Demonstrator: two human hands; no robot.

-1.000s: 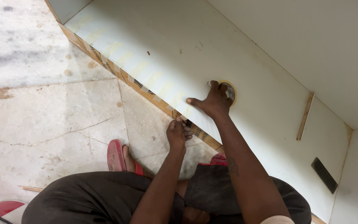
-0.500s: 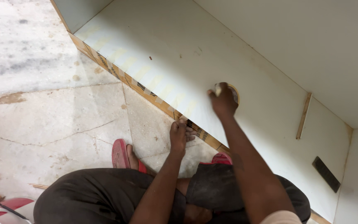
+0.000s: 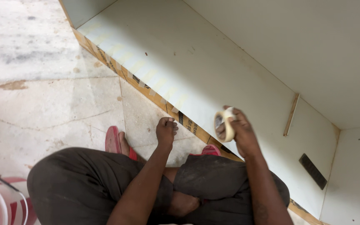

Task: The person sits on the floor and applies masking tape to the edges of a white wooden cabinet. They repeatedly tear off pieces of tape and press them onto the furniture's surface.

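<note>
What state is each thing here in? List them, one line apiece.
Roll of masking tape: lifted off the panel, held upright in the right hand.
Right hand: grip closed on the roll.
Left hand: fingers curled, holding nothing, by the board edge.
White cabinet panel: lying flat, strips of tape along its front edge.
Tape strips: stuck down across the edge, in a row.
Red sandal: on the foot, on the floor.

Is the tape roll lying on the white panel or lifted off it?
Lifted off. The right hand holds the tape roll up, clear of the white panel; the left hand hangs empty near the panel's edge.
</note>
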